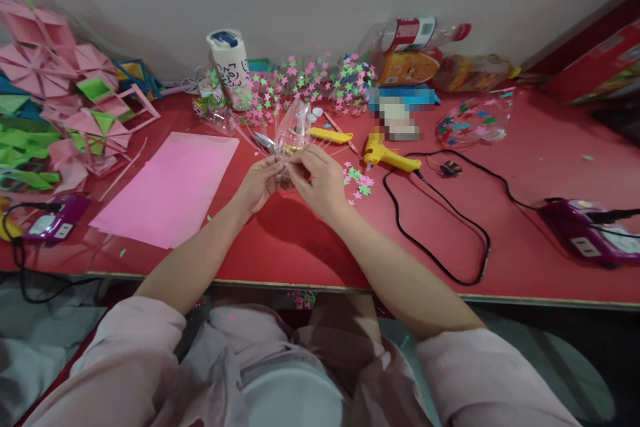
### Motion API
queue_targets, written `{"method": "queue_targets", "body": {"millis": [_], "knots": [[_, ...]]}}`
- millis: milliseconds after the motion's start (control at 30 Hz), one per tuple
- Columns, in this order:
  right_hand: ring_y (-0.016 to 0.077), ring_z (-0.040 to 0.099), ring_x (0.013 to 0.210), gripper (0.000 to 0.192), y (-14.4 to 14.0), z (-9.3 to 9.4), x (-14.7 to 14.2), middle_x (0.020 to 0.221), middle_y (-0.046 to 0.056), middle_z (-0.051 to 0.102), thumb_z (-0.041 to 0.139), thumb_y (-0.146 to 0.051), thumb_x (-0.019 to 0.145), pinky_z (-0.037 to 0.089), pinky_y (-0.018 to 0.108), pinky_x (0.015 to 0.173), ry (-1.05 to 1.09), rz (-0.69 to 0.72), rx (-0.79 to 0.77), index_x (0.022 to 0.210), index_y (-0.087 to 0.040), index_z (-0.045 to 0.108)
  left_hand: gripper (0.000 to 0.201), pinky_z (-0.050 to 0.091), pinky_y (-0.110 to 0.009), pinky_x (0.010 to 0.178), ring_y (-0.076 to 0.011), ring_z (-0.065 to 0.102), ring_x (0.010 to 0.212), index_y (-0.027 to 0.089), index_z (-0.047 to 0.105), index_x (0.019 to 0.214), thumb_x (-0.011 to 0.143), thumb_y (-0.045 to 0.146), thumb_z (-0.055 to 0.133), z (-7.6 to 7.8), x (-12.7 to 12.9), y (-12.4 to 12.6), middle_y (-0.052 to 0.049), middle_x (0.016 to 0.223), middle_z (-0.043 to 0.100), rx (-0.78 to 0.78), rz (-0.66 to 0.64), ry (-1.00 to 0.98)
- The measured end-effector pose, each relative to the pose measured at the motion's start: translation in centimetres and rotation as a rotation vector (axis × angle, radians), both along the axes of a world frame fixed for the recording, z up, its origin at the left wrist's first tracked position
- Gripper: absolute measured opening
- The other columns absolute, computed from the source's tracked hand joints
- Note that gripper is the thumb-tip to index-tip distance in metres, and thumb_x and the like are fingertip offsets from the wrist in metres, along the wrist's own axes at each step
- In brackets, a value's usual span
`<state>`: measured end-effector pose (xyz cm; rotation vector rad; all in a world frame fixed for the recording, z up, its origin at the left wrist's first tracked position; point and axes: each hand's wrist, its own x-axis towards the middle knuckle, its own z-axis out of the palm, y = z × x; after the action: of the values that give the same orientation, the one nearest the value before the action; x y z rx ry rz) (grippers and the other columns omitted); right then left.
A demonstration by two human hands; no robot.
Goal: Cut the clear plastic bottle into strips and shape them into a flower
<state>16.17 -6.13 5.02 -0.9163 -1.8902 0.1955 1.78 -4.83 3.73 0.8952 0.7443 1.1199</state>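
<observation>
My left hand and my right hand meet over the red table, fingertips pinched together on a clear cut plastic piece that rises just behind them. Thin clear plastic strips fan out from it. A small pile of pink and green foam stars lies right beside my right hand. Scissors lie just behind my left hand.
A pink foam sheet lies to the left, a yellow glue gun with black cord to the right. Star-covered plastic stems, a white cup, bottles stand at the back. Pink and green paper shapes pile far left. Purple devices sit at both ends.
</observation>
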Motion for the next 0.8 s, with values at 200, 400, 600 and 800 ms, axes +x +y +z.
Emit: {"method": "queue_targets", "body": {"millis": [200,400,600,800], "knots": [[0.0178,0.062,0.081,0.016,0.2,-0.3,-0.1,0.084,0.005,0.066,0.049,-0.017,0.092,0.05,0.031,0.073,-0.019,0.01,0.021,0.084,-0.021,0.063,0.02,0.048,-0.02,0.054,-0.0079,0.06,0.052,0.015,0.06,0.079,0.076,0.029,0.075,0.1,0.0,0.0,0.002,0.063,0.063,0.012,0.011,-0.011],[0.0189,0.062,0.082,0.016,-0.4,-0.1,-0.2,0.092,0.008,0.067,0.05,-0.021,0.093,0.051,0.032,0.072,-0.044,-0.001,0.062,0.092,-0.019,0.065,0.022,0.053,-0.022,0.067,-0.0111,0.068,0.068,0.015,0.065,0.082,0.072,0.03,0.078,-0.1,-0.1,0.2,-0.001,0.073,0.069,0.051,0.023,-0.031],[0.016,0.06,0.074,0.019,-0.7,0.6,0.0,0.09,0.006,0.066,0.048,-0.017,0.093,0.05,0.029,0.066,0.017,-0.071,0.046,0.096,-0.021,0.066,0.018,0.054,-0.023,0.068,-0.0097,0.066,0.064,0.015,0.067,0.082,0.072,0.026,0.078,0.1,-0.2,0.3,-0.001,0.072,0.07,0.016,0.063,-0.029],[0.0179,0.061,0.079,0.022,-0.4,0.7,0.2,0.093,0.006,0.066,0.047,-0.016,0.091,0.051,0.031,0.071,0.048,-0.119,0.026,0.101,-0.022,0.066,0.015,0.054,-0.021,0.063,-0.0087,0.065,0.06,0.014,0.069,0.085,0.074,0.022,0.075,0.6,0.0,0.1,-0.001,0.073,0.071,-0.014,0.074,-0.024]]}}
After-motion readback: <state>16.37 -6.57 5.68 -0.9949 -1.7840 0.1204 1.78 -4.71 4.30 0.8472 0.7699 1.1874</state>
